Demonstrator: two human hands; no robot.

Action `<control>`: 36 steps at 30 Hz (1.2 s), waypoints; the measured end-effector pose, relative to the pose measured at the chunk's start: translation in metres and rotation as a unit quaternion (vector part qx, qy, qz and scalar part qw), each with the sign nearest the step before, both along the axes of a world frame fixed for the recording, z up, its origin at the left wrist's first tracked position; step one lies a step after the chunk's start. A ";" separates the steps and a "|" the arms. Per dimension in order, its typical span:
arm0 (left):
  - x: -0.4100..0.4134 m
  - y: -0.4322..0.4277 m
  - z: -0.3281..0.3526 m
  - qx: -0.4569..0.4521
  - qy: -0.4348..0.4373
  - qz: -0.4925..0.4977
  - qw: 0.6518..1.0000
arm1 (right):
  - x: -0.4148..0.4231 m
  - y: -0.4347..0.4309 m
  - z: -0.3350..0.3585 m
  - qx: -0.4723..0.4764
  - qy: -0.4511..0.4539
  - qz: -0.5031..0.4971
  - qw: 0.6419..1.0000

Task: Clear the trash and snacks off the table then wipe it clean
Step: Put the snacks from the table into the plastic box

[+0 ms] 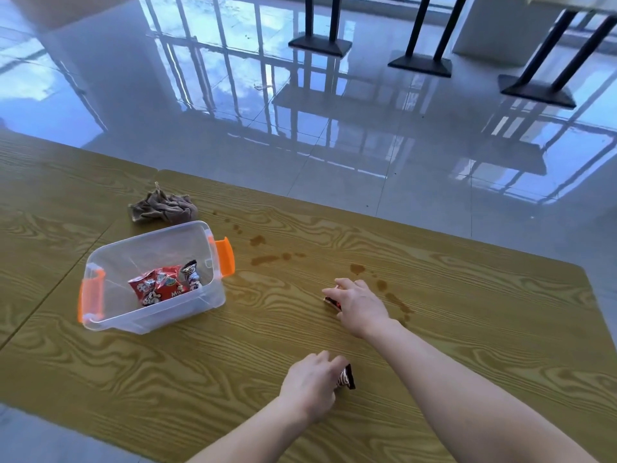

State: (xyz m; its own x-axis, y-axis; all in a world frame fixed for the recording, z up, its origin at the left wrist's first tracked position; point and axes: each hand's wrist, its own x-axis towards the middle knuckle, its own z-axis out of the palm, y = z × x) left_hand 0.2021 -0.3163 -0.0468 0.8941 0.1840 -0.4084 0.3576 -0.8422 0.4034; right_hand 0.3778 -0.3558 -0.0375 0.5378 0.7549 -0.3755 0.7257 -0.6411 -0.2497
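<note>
Head view: the wooden table (200, 379) fills the lower half of the picture. Toward nine o'clock from its middle stands a clear plastic box (150, 324) with orange latches. Several snack packets (160, 285) already lie inside it. A crumpled brown cloth (163, 208) lies on the table just beyond the box, at its twelve o'clock.

The left hand (310, 385) is near the table's front edge, at about six o'clock. Its fingers are curled round a dark packet (346, 377), whose end sticks out at the hand's three o'clock. The right hand (359, 304) is further out, at about two o'clock from the left one. It is curled over a small red packet (332, 302), of which only one edge shows. The grip looks like a pinch, though the hand hides most of it.

Brown spills (265, 259) run in a broken trail from the box's two o'clock across to the right hand's four o'clock.

Risks, as I judge them: the right wrist lies just beside the wet trail. Drawing that hand straight back could drag the forearm or the packet through the liquid and smear it wider. A wet packet dropped in the box would dirty the others. A loose pinch could also let either packet slip on its way to the box. The wiping is not yet begun.
</note>
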 end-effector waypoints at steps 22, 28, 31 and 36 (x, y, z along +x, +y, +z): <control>-0.024 0.102 0.052 -0.010 -0.191 0.217 0.957 | -0.021 0.038 0.031 0.140 -0.030 -0.052 0.988; -0.028 0.123 0.080 0.009 -0.251 0.219 0.943 | -0.029 0.062 0.060 0.198 -0.047 -0.031 0.979; -0.035 0.135 0.092 0.025 -0.278 0.225 0.933 | -0.035 0.077 0.077 0.226 -0.056 -0.018 0.972; -0.053 0.163 0.109 0.045 -0.305 0.247 0.919 | -0.050 0.110 0.100 0.265 -0.059 0.008 0.963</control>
State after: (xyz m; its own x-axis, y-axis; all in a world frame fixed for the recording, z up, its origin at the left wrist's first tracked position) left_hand 0.1486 -0.1529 0.0619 0.7503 0.6370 0.1769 0.4357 -0.6777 0.5924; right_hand 0.3273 -0.2463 0.0622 0.5391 0.8327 0.1265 0.7779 -0.4346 -0.4539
